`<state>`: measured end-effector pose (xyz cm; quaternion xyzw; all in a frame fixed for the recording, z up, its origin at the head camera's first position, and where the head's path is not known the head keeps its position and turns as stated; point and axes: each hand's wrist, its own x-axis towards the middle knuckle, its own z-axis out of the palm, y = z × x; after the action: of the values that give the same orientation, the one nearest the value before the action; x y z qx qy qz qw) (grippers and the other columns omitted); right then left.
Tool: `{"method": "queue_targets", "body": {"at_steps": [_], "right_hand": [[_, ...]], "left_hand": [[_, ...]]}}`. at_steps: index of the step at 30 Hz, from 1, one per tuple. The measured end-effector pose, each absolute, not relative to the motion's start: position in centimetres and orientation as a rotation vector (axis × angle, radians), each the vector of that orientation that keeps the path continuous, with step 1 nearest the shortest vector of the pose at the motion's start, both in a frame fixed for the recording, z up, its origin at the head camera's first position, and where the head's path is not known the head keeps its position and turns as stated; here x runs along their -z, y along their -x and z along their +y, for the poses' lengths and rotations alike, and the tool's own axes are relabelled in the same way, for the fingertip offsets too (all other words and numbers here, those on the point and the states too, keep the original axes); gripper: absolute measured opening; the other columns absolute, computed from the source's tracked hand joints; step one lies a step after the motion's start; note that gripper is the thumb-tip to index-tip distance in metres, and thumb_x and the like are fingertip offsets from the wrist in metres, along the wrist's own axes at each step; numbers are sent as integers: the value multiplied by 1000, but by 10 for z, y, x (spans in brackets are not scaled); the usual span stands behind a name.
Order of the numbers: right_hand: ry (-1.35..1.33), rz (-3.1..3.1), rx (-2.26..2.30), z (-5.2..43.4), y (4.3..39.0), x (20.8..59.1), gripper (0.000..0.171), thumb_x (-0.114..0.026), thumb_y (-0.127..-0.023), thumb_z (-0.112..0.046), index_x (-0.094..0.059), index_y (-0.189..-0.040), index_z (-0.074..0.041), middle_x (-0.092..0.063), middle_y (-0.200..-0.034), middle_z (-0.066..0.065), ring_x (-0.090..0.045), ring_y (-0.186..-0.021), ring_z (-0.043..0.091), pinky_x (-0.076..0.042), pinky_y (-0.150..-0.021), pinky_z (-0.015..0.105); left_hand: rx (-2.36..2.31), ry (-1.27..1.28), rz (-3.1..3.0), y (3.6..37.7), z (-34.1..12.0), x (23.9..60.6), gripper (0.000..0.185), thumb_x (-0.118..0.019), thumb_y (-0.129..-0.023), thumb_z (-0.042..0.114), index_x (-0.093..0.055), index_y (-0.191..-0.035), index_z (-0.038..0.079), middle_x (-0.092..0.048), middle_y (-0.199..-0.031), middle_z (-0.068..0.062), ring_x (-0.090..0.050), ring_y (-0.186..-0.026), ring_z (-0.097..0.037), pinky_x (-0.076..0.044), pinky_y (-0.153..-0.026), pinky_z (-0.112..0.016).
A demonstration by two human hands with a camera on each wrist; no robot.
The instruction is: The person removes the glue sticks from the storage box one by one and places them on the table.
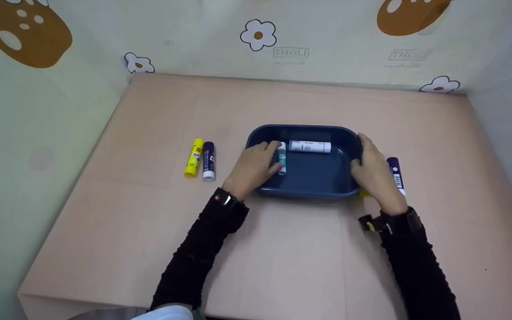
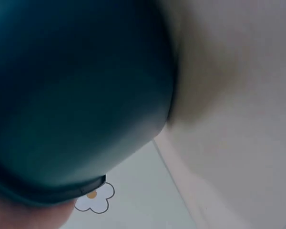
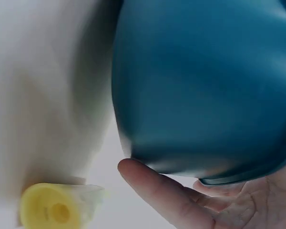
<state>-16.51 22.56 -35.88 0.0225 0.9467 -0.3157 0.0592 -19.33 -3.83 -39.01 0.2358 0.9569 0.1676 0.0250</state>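
In the head view, a dark blue plastic bin [image 1: 309, 194] sits between both hands. My left hand [image 1: 251, 168] reaches over its left rim, index finger and thumb at a small white-and-teal glue stick [image 1: 282, 158] inside. A white glue stick [image 1: 310, 146] lies along the bin's far wall. My right hand [image 1: 375, 173] grips the bin's right end, thumb at the rim. Its fingers [image 3: 152, 186] lie along the outer wall in the right wrist view. The bin's outer wall fills much of the left wrist view, where only a blurred bit of the left hand [image 2: 28, 214] shows past the rim.
Left of the bin, a yellow glue stick [image 1: 194, 158] and a purple one [image 1: 209, 161] lie side by side. Another purple glue stick [image 1: 395, 173] is partly hidden behind the right hand. Near it lies a yellow glue stick [image 3: 50, 207]. Patterned walls border the table [image 1: 149, 249].
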Motion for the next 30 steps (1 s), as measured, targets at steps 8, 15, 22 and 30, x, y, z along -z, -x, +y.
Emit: {"method": "queue_targets", "body": {"at_steps": [8, 15, 22, 30], "right_hand": [[-70, 2852, 929, 225, 163, 357, 62, -39, -90, -2, -12, -146, 5, -23, -147, 32, -27, -133, 45, -26, -106, 56], [-50, 2868, 939, 225, 164, 361, 62, -37, -87, 1, -14, -144, 7, -26, -144, 34, -32, -130, 46, -29, -104, 57], [-40, 2893, 924, 225, 165, 367, 62, -36, -85, 1, -15, -143, 9, -28, -143, 35, -36, -127, 46, -31, -103, 56], [-50, 2872, 915, 224, 167, 371, 64, -35, -83, 4, -12, -143, 11, -27, -141, 38, -37, -126, 47, -32, -102, 57]], "left_hand": [[-172, -810, 2959, 191, -35, 392, 44, -55, -87, 52, -63, -115, 20, -67, -107, -6, -62, -96, -22, -44, -75, -35], [-211, -788, 2996, 191, -33, 392, 31, -59, -87, 44, -67, -102, 17, -69, -97, -5, -62, -86, -22, -42, -69, -34], [-669, -690, 2947, 192, -34, 388, 27, -60, -88, 35, -66, -104, 14, -63, -98, -7, -57, -84, -20, -45, -76, -37], [-958, -632, 2808, 195, -40, 378, 25, -60, -89, 32, -64, -107, 16, -56, -96, -6, -49, -81, -16, -43, -72, -31]]}}
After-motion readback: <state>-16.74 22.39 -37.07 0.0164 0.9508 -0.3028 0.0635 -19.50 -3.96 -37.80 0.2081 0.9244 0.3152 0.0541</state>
